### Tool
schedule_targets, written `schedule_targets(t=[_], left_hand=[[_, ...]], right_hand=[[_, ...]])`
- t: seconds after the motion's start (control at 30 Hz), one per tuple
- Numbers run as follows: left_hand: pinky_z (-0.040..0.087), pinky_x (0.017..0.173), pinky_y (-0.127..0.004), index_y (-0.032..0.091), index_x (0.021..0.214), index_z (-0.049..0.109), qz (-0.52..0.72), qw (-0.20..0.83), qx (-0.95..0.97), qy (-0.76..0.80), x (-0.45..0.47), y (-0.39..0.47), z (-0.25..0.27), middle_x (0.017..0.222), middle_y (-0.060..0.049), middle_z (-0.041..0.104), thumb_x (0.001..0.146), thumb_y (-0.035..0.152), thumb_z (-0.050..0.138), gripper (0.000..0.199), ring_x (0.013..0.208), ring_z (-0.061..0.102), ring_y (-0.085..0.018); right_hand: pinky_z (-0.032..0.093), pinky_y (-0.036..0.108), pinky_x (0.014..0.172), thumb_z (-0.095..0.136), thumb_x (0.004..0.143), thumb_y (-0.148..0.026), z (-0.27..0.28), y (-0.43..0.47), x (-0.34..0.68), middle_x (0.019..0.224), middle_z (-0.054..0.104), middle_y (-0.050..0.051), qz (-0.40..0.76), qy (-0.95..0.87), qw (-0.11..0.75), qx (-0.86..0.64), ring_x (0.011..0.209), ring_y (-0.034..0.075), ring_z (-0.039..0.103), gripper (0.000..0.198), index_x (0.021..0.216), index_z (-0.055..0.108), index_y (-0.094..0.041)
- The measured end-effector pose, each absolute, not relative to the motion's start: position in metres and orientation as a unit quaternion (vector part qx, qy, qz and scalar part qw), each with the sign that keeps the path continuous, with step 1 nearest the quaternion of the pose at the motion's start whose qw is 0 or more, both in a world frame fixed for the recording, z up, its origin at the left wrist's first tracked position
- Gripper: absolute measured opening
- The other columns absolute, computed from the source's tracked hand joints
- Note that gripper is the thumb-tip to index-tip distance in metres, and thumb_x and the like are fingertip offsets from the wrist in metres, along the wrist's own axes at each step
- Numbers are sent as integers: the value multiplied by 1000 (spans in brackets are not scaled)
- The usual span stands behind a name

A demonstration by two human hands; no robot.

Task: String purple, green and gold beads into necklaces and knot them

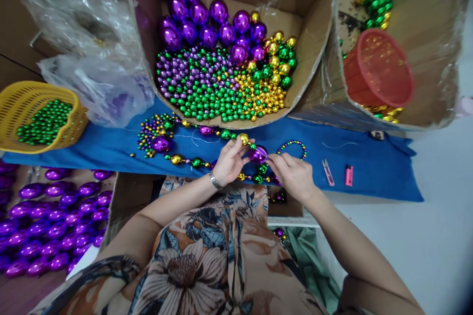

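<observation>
My left hand [229, 161], a watch on its wrist, pinches a strand of shiny beads by a gold bead [243, 139]. A large purple bead [257, 154] sits between my two hands. The fingertips of my right hand [293, 173] are pinched at that bead's right side, where a thin white thread seems to cross it; the exact grip is partly hidden. The rest of the bead strand [197, 162] loops leftward over the blue cloth [310, 138], with more beads hanging below my hands. Next to my right hand lies a loop of small beads [295, 142].
Ahead stands a cardboard box [314, 59] of purple, green and gold beads. A red bucket [384, 69] lies in another box at right. Thread snips [327, 173] and a pink lighter [349, 175] lie rightward. A yellow basket [74, 130] and several purple beads [55, 209] are at left.
</observation>
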State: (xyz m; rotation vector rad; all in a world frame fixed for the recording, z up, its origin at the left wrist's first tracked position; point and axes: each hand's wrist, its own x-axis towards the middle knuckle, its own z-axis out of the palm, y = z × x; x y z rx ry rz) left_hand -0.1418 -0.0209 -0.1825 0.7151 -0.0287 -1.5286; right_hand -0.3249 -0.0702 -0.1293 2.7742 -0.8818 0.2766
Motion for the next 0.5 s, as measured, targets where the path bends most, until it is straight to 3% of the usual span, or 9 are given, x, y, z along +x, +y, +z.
schedule_targets(t=[0.23, 0.5], left_hand=[[50, 83, -37, 17, 93, 65, -681, 660, 317, -17, -139, -16, -183, 100, -9, 72, 78, 46, 75, 34, 99, 64, -22], [48, 80, -34, 17, 92, 67, -676, 662, 324, -29, -141, -14, -179, 105, -8, 70, 74, 41, 80, 32, 102, 62, -22]], right_hand=[[34, 25, 62, 51, 98, -37, -137, -72, -316, 68, 61, -1, 124, -275, 113, 947, 60, 9, 53, 23, 97, 69, -23], [47, 23, 73, 56, 95, -33, -142, -78, -314, 90, 69, 4, 178, -272, -32, 945, 79, 13, 63, 21, 109, 62, -19]])
